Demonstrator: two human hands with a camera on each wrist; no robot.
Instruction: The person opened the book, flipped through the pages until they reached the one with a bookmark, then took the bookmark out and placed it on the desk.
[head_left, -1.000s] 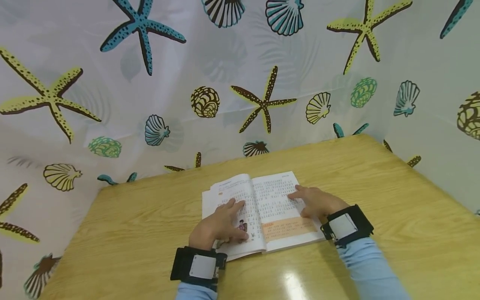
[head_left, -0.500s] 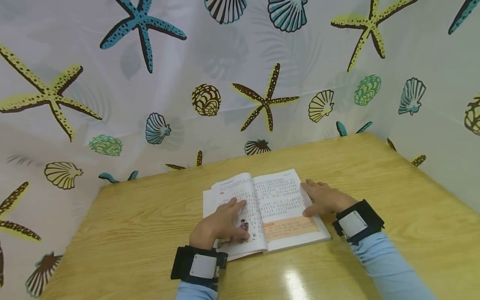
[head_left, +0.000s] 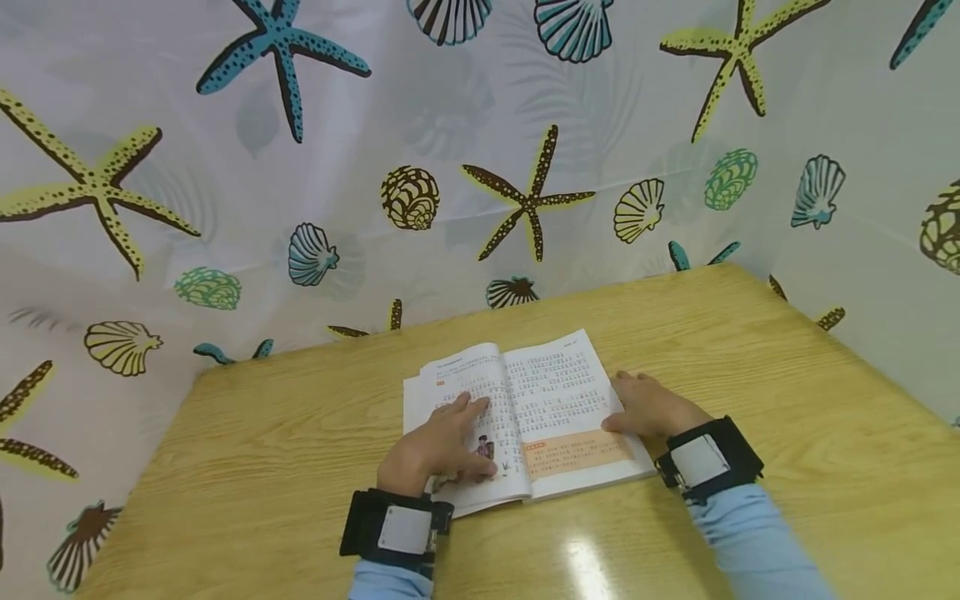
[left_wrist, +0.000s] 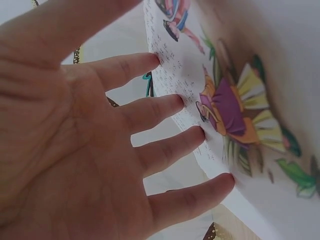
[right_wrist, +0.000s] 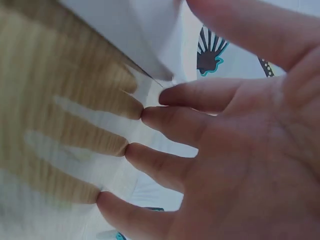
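Note:
An open book (head_left: 558,392) with printed text lies on the wooden table, its right page carrying an orange box near the bottom. My left hand (head_left: 435,446) rests with spread fingers on the left page; in the left wrist view its fingertips touch a page with coloured drawings (left_wrist: 227,110). At the book's right edge is my right hand (head_left: 652,408), thumb over the page margin. The right wrist view shows several of its fingertips (right_wrist: 137,150) on the table, with the index fingertip right at the edge of the white pages (right_wrist: 127,25).
The wooden table (head_left: 285,442) extends around the book on all sides. Behind it and to the right hangs a white cloth (head_left: 360,158) printed with starfish and shells. Each wrist wears a black strap (head_left: 708,461) with a pale plate.
My right hand has slid from the right page's text out to the book's right edge. The right page's top corner sits slightly higher. My left hand stays in place.

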